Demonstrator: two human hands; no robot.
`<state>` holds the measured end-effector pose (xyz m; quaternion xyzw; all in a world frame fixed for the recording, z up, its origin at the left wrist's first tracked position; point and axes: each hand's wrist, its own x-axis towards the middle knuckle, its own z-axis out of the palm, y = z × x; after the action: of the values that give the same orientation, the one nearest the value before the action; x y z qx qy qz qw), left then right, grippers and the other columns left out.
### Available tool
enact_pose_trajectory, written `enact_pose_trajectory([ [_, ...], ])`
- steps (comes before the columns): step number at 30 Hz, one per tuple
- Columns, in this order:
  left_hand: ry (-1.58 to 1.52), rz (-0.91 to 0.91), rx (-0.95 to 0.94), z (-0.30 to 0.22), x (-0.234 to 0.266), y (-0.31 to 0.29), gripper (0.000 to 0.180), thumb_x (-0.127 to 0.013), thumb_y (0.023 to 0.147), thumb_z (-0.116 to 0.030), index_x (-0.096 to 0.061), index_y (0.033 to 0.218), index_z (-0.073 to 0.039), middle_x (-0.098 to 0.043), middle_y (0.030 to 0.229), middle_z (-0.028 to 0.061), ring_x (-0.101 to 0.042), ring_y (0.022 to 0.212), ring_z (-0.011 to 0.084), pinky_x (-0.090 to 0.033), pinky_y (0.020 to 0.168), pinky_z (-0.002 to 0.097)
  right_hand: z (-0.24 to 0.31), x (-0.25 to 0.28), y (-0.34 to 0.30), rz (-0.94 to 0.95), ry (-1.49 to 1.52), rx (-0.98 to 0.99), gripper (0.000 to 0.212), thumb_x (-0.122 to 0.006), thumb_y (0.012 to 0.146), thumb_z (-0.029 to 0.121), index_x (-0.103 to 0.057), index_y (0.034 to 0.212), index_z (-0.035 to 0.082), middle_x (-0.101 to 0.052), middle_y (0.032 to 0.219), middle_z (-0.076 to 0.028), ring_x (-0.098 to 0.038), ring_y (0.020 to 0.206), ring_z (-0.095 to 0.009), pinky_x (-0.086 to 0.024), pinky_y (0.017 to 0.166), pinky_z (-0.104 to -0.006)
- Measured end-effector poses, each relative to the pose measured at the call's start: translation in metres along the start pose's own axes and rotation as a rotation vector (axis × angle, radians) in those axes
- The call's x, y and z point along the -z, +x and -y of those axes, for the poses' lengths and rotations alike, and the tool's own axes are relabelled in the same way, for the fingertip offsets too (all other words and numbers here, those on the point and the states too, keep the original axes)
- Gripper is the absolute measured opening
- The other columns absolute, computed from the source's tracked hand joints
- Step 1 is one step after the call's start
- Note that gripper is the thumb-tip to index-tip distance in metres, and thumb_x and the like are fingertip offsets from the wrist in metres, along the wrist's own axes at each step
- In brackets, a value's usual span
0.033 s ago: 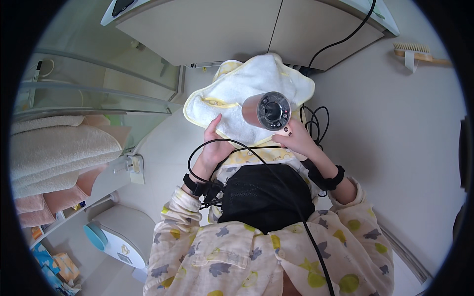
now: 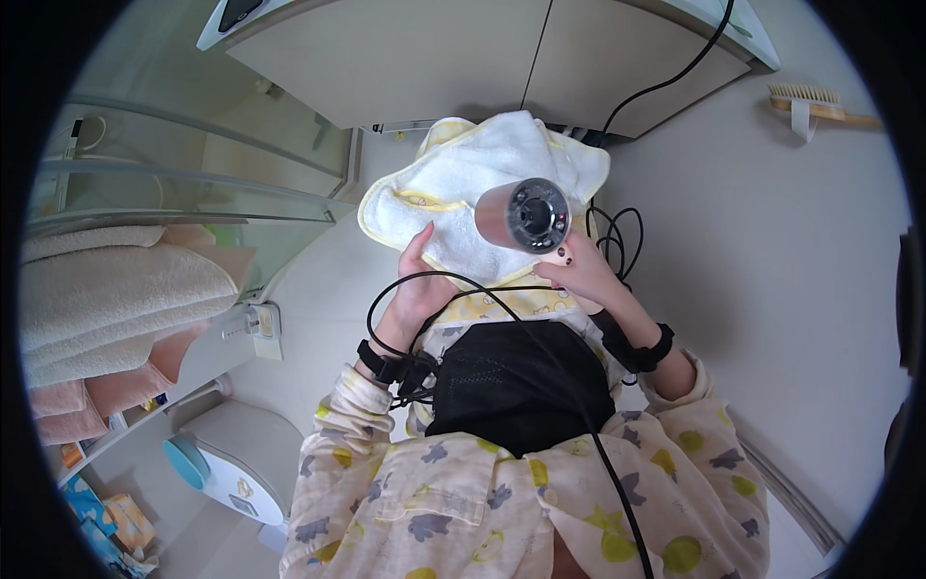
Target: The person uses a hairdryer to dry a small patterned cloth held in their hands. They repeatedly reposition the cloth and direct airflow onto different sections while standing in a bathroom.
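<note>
My right hand [image 2: 584,270] is wrapped round the pinkish handle of a hair dryer [image 2: 497,219]. The dryer's dark round end faces up toward me, and its barrel lies over a white cloth, pointing away. That cloth is a towel [image 2: 463,164] with yellow edging and a yellow patterned underside. At its near left edge my left hand [image 2: 422,285] grips it, thumb on top and fingers mostly hidden below. Black bands sit on both wrists. A black cable [image 2: 386,294] loops across my left wrist and in front of the towel.
Beyond the towel stands a beige cabinet [image 2: 405,58]. Folded towels [image 2: 125,289] are stacked at the left by a glass screen [image 2: 193,154], with a toilet [image 2: 241,454] below. A wooden brush [image 2: 820,108] is at the right wall, near coiled cables [image 2: 632,227].
The towel's far edge has dipped slightly toward me. The hair dryer has tilted a little; both hands stay nearly where they were.
</note>
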<state>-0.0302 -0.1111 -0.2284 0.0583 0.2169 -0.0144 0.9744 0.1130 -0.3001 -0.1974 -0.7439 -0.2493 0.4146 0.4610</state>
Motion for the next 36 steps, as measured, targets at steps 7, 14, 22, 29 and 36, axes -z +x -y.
enact_pose_trajectory([
  [7,0.147,-0.019,0.107,-0.002,0.003,0.000,0.049,-0.044,0.090,-0.029,-0.037,0.130,-0.002,-0.048,0.127,0.0120,-0.047,0.116,0.0262,-0.036,0.097,0.0427,-0.005,0.010,-0.009,0.108,0.095,-0.067,0.034,-0.064,0.071,0.006,-0.050,0.101,-0.002,-0.056,0.082,-0.005,-0.055,0.058,-0.009,-0.045,0.048,-0.0226],
  [14,0.531,-0.238,0.281,-0.003,0.030,0.002,0.032,-0.050,0.086,-0.003,-0.046,0.117,0.004,-0.058,0.111,0.0134,-0.058,0.099,0.0193,-0.047,0.088,0.0319,-0.008,0.016,-0.014,0.122,0.024,-0.049,0.034,-0.064,0.071,0.006,-0.051,0.101,-0.003,-0.056,0.085,-0.005,-0.056,0.063,-0.009,-0.047,0.051,-0.0223],
  [22,0.234,-0.095,-0.020,0.009,0.028,0.008,0.042,-0.048,0.092,-0.018,-0.035,0.127,0.002,-0.046,0.126,0.0154,-0.049,0.113,0.0251,-0.042,0.097,0.0402,-0.007,0.015,-0.021,0.100,0.023,0.022,0.032,-0.064,0.070,0.007,-0.053,0.097,-0.003,-0.058,0.081,-0.006,-0.057,0.059,-0.010,-0.048,0.052,-0.0230],
  [29,-0.020,-0.026,0.019,0.005,0.015,0.012,0.041,-0.050,0.091,-0.021,-0.038,0.127,-0.004,-0.046,0.128,0.0138,-0.048,0.116,0.0290,-0.041,0.096,0.0469,-0.009,0.008,-0.023,0.091,0.052,-0.060,0.030,-0.063,0.066,0.011,-0.057,0.091,-0.004,-0.059,0.073,-0.007,-0.057,0.056,-0.012,-0.047,0.054,-0.0247],
  [36,-0.137,0.046,-0.024,0.015,0.014,0.005,0.048,-0.044,0.090,-0.029,-0.036,0.131,-0.005,-0.044,0.132,0.0116,-0.041,0.123,0.0265,-0.027,0.104,0.0431,-0.024,0.002,-0.016,0.142,0.028,0.010,0.030,-0.063,0.068,0.011,-0.056,0.093,-0.004,-0.058,0.074,-0.006,-0.056,0.056,-0.011,-0.046,0.050,-0.0236],
])
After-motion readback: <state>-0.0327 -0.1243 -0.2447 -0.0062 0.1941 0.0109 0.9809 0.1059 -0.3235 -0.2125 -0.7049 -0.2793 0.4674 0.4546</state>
